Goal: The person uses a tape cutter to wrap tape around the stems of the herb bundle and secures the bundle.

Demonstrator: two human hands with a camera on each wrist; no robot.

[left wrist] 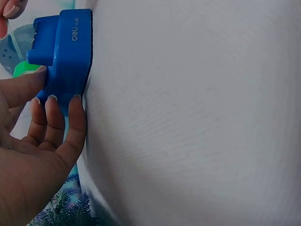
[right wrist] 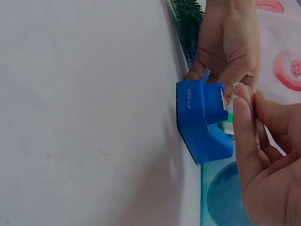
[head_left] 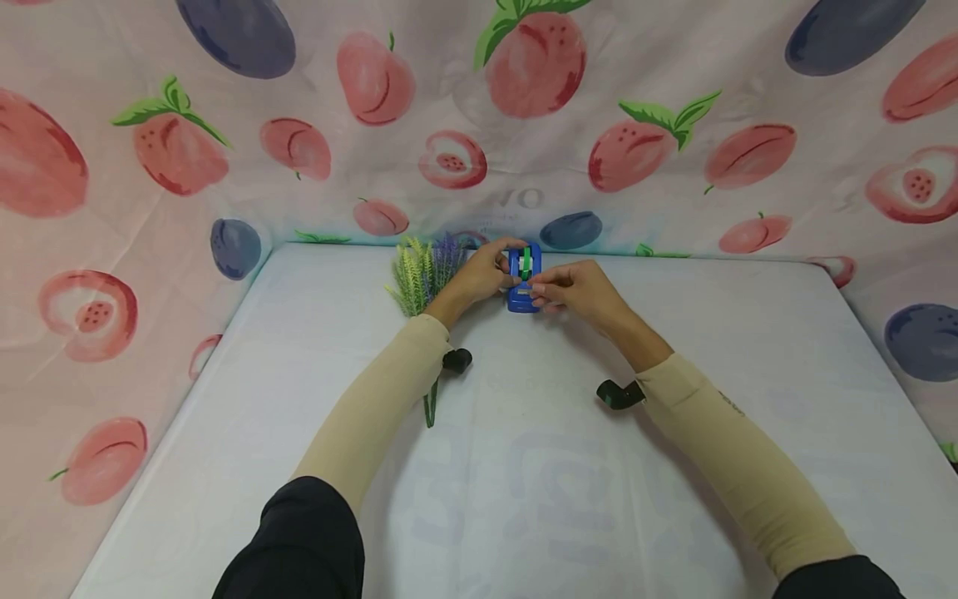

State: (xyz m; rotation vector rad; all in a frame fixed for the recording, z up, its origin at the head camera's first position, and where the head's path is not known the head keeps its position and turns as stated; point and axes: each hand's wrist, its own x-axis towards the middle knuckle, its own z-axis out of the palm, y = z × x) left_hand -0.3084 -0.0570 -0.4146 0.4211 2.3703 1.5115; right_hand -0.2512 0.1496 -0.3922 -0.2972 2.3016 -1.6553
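A blue tape dispenser [head_left: 523, 302] stands near the back edge of the table, with a green-cored roll [right wrist: 227, 126] in it. From its left side my left hand [head_left: 479, 276] grips it, thumb near the roll and fingertips against the blue body [left wrist: 70, 56]. My right hand [head_left: 587, 293] is at the dispenser's front right. Its thumb and fingers come together in a pinch close to the toothed cutter [right wrist: 223, 98]. A faint pale line, seemingly clear tape [left wrist: 18, 46], runs between the roll and those fingers; its end is hidden.
Artificial lavender [head_left: 415, 279] in yellow and purple lies left of the dispenser, its green stems [head_left: 430, 406] passing under my left forearm. A white cloth [head_left: 524, 466] covers the table. Behind it hangs a fruit-print curtain [head_left: 516, 158]. Dark wrist cameras [head_left: 619, 395] jut from both sleeves.
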